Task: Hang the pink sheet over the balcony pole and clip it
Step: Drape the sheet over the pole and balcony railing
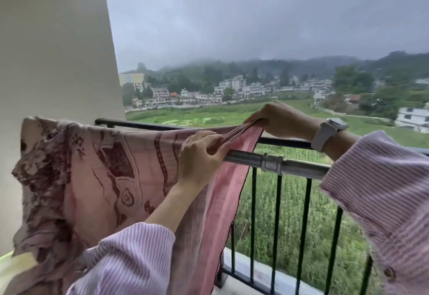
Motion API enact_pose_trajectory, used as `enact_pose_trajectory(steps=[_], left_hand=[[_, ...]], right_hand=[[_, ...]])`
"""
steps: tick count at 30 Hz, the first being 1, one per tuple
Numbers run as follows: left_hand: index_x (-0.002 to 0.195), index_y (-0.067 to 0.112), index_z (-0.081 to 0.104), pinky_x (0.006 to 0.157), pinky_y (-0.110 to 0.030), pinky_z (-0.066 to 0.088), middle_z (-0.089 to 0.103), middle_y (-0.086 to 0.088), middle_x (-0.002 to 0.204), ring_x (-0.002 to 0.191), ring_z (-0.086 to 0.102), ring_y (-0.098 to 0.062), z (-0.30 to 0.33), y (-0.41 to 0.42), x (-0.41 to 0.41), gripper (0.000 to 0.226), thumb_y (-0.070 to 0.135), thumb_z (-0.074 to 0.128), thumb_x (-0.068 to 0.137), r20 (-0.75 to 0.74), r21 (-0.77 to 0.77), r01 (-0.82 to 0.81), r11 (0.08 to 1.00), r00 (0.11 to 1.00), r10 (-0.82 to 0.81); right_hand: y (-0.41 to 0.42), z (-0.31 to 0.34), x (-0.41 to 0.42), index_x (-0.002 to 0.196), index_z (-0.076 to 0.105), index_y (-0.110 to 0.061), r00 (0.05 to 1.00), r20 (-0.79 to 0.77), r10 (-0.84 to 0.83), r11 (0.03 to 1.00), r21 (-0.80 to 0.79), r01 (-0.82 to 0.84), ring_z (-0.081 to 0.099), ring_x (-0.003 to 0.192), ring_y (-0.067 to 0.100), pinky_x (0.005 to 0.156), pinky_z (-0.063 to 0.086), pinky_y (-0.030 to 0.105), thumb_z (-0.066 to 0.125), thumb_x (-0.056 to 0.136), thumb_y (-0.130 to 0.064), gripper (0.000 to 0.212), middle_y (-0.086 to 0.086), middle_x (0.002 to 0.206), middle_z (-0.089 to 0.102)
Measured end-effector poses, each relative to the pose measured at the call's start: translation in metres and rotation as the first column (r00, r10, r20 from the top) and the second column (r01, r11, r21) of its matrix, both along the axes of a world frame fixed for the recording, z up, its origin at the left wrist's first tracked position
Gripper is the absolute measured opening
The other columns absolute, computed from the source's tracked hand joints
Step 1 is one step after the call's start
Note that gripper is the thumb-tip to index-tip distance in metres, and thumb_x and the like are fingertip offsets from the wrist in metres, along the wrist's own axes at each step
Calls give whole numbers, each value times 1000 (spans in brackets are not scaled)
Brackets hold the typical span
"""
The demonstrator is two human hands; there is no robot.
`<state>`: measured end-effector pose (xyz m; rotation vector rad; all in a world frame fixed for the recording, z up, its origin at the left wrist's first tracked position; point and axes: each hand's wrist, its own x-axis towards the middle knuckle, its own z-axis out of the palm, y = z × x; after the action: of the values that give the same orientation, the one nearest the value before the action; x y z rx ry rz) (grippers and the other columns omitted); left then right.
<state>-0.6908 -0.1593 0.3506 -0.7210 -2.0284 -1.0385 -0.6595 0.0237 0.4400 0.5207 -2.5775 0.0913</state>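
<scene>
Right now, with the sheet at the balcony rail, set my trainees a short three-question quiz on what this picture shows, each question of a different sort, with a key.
1. True or false: the pink sheet already drapes over the silver pole.
2. Multiple choice: on which arm is the watch? A) the one with the left hand; B) the one with the right hand; C) neither.
3. Fill in: both hands pinch the sheet's bunched top ____ between their fingers.

Key
1. True: it hangs down the near side, with its top edge over the pole.
2. B.
3. Edge. No clip shows on the sheet.
</scene>
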Motion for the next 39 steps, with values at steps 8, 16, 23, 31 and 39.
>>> enact_pose_trajectory(steps=[8,16,23,31,39], left_hand=[[107,9,66,100,-44,43,63,-8,117,110,58,-19,16,85,67,33,29,65,82,-71,7,48,999,996,-48],[92,11,68,53,-20,47,71,1,76,58,60,-10,29,153,128,19,26,56,89,-173,-64,48,997,983,-59],[93,12,60,69,-28,46,66,-3,83,72,57,-14,19,179,162,17,27,52,90,-74,-187,207,960,972,-224],[108,11,52,101,-34,33,55,3,93,91,51,-16,3,141,165,18,16,48,92,57,-262,320,910,947,-317],[109,13,61,99,-30,35,63,-4,113,107,54,-19,-1,138,149,22,16,54,88,45,-249,248,936,969,-244]], right_hand=[[69,8,56,115,62,-19,995,-75,-69,998,10,70,65,83,26,70,55,34,41,94,-8,32,8,103,70],[144,14,133,110,65,-14,963,-201,-182,977,-148,154,66,80,24,72,56,40,48,87,2,33,9,101,71],[158,-12,182,114,63,-21,934,-135,-331,943,-88,321,61,63,15,49,45,16,47,86,3,40,6,103,70],[138,-40,199,120,57,-7,946,95,-311,919,-224,325,60,66,-6,59,42,0,45,87,3,36,12,115,65],[103,-69,204,107,65,-19,925,-115,-361,923,-185,337,56,81,18,66,38,28,54,89,-32,24,1,105,62]])
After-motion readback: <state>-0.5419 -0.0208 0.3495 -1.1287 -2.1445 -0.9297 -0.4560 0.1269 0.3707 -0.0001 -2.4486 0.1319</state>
